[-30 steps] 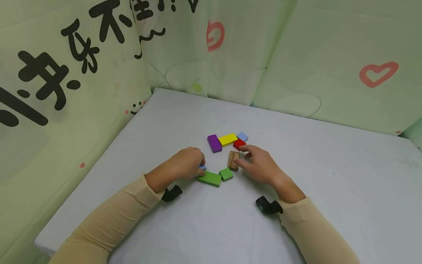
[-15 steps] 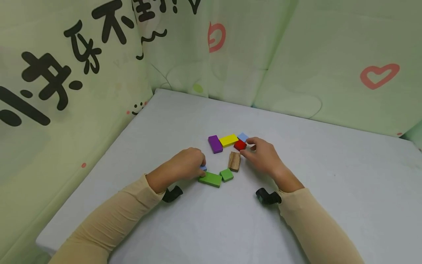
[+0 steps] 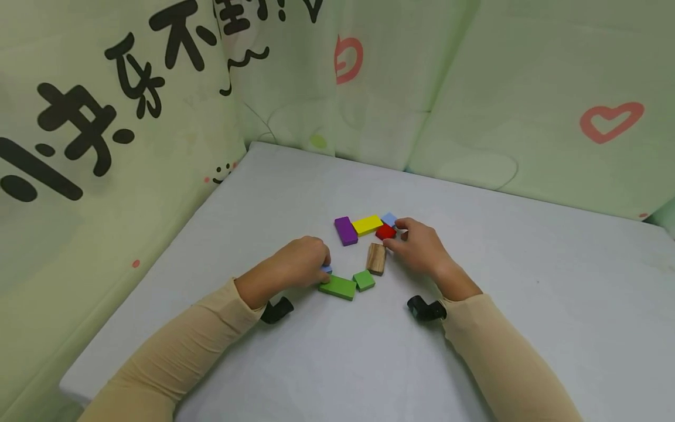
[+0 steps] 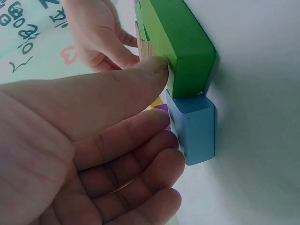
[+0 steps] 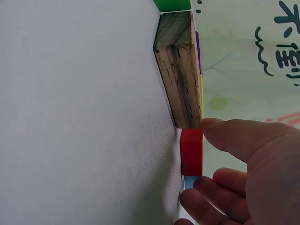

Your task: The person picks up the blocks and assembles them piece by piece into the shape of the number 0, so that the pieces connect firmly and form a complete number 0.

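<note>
In the head view my left hand [image 3: 296, 261] is at the near-left blocks. Its thumb touches the long green block [image 4: 194, 51], and its bent fingers lie against the blue block [image 4: 194, 129], which the hand partly hides in the head view. My right hand [image 3: 422, 246] is at the right of the group, thumb and fingers spread. The thumb tip lies near the corner where the wooden block [image 5: 178, 79] meets the red block [image 5: 192, 152]. The fingers are beside the light blue block [image 3: 388, 219]; contact cannot be made out.
A purple block [image 3: 345, 231] and a yellow block [image 3: 367, 225] lie at the back of the loose ring. The small green block [image 3: 364, 280] sits between the long green and wooden ones. A printed curtain [image 3: 474, 105] borders the white table [image 3: 316, 363].
My right hand has moved away from beside the wooden block, up to the red and light blue blocks. My left hand stays in place. The blocks show no clear shift among themselves.
</note>
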Motion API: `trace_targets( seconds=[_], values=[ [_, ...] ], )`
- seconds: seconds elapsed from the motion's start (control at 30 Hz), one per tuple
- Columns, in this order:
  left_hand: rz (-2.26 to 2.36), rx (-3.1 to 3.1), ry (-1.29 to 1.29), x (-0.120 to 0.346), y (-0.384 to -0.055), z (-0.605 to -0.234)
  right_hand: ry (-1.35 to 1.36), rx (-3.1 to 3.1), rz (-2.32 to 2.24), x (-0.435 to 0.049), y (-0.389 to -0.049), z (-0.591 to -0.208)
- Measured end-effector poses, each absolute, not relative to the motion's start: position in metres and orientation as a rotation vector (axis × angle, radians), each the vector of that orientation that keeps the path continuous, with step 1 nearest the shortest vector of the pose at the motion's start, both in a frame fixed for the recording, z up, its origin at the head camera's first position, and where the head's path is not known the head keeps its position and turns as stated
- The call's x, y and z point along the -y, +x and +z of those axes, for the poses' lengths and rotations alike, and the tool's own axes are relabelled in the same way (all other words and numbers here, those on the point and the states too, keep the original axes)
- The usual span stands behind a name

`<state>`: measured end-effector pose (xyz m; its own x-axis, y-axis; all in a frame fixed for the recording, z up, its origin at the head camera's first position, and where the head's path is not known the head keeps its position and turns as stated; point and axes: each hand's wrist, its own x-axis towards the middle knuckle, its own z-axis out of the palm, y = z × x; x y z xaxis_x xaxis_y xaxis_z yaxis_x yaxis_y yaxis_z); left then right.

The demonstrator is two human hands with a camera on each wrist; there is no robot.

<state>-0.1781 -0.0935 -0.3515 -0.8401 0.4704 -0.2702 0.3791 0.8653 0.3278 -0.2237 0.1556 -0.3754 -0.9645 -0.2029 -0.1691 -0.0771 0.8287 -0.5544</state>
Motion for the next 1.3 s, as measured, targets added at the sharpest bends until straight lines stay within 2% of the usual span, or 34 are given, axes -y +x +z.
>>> trace_targets(
  seconds=[1.3],
  values=[
    [0.388,-2.695,0.617,0.095,-0.178,-0.351,-0.309,-2.773,-0.791,-0.148,-0.240,-0.378]
  ],
)
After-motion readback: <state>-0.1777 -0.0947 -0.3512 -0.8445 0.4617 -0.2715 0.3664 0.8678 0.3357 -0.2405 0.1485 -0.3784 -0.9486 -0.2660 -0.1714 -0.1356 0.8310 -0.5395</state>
